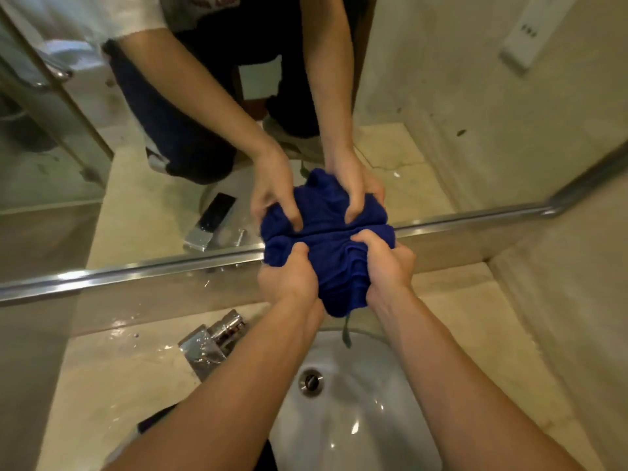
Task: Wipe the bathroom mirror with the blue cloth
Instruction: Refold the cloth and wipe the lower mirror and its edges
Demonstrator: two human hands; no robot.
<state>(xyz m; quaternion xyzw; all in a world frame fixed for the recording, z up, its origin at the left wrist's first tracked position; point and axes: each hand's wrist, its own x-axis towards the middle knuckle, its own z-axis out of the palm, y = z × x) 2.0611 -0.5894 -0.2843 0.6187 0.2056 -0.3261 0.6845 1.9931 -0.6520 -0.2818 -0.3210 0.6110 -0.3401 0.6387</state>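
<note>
The blue cloth [334,271] is bunched up and pressed against the lower edge of the bathroom mirror [142,185], just above its metal frame strip [136,270]. My left hand [289,277] grips the cloth's left side. My right hand [387,263] grips its right side. A thin loop hangs from the cloth's bottom over the basin. The mirror reflects both hands, both arms and the cloth right above the real ones.
A white sink basin [360,402] with a metal drain [311,382] lies below my arms. A chrome faucet [210,345] stands at its left on the wet beige countertop [112,379]. A tiled wall [560,300] closes the right side. A wall socket [525,39] sits high right.
</note>
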